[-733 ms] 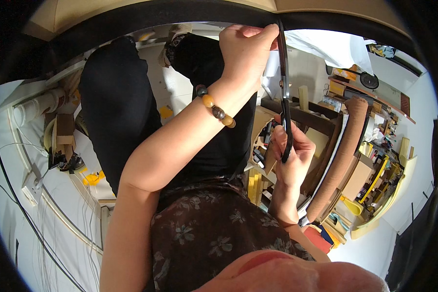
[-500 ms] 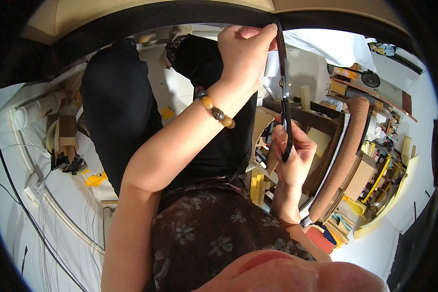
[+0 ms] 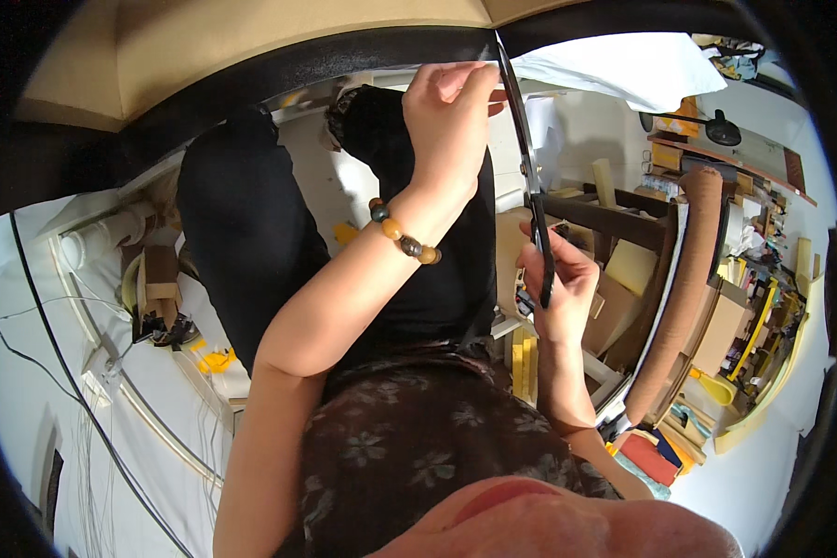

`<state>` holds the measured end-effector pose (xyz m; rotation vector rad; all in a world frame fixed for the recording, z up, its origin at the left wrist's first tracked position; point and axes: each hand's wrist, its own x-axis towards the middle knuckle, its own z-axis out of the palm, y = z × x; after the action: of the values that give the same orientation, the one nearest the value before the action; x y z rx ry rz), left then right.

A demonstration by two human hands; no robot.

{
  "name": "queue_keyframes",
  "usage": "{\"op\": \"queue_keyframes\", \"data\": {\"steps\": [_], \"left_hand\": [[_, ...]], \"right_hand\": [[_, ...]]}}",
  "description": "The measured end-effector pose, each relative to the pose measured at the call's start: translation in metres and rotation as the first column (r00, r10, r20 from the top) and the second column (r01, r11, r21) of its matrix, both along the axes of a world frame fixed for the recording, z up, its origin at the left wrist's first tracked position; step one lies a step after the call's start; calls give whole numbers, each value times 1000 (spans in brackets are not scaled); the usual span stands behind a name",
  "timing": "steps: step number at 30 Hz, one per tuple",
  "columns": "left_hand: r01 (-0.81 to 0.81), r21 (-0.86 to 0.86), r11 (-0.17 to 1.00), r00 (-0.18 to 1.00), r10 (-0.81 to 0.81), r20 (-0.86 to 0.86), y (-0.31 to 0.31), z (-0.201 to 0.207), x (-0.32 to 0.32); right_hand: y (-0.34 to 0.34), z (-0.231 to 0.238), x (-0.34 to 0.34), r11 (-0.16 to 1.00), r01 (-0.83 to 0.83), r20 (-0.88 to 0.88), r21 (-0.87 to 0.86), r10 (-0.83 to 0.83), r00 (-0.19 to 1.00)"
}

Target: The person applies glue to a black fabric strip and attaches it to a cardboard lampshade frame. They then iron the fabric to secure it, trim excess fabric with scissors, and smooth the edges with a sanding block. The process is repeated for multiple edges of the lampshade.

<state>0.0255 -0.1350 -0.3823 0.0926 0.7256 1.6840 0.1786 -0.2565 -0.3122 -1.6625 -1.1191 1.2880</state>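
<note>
My right hand (image 3: 567, 288) grips the black handles of a pair of scissors (image 3: 528, 139). The scissors point away from me, seen nearly edge-on, so how far the blades are parted is hard to make out. Their tip reaches the black edge band (image 3: 344, 67) of a tan board or tabletop (image 3: 279, 23). Just left of the blades, my left hand (image 3: 448, 130) is closed, thumb and fingers together under that band. Whatever those fingers pinch is hidden. A beaded bracelet (image 3: 407, 244) circles my left wrist.
A long brown roll (image 3: 684, 288) leans at my right, beside cardboard and wood pieces (image 3: 632, 265). Shelves with a yellow scoop-like item (image 3: 713, 388) stand farther right. White cloth or sheeting (image 3: 623, 70) hangs beyond the scissors. Loose cables (image 3: 93, 437) run along the left.
The view has shifted a little, so the surroundings sit farther right. The scissors and both hands keep nearly the same pose, with the scissors' tip slightly farther left along the band.
</note>
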Motion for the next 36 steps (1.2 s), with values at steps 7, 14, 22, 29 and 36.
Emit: {"op": "queue_keyframes", "data": {"steps": [7, 14, 22, 29, 36], "left_hand": [[-151, 57, 987, 980, 157, -122, -51, 6, -45], [-583, 528, 618, -26, 635, -772, -119, 43, -194], [-266, 251, 931, 229, 314, -922, -117, 32, -207], [-345, 177, 922, 315, 292, -903, -112, 51, -173], [-469, 125, 874, -76, 102, -992, -122, 34, -180]], "right_hand": [[-36, -15, 12, 999, -54, -75, -8, 53, 996], [-40, -38, -20, 927, -375, -388, 9, 349, 853], [-41, -64, -89, 787, -607, -820, -114, 271, 505], [-47, -74, -88, 754, -648, -852, -105, 268, 450], [-42, -69, -107, 792, -610, -877, 21, 308, 369]]}}
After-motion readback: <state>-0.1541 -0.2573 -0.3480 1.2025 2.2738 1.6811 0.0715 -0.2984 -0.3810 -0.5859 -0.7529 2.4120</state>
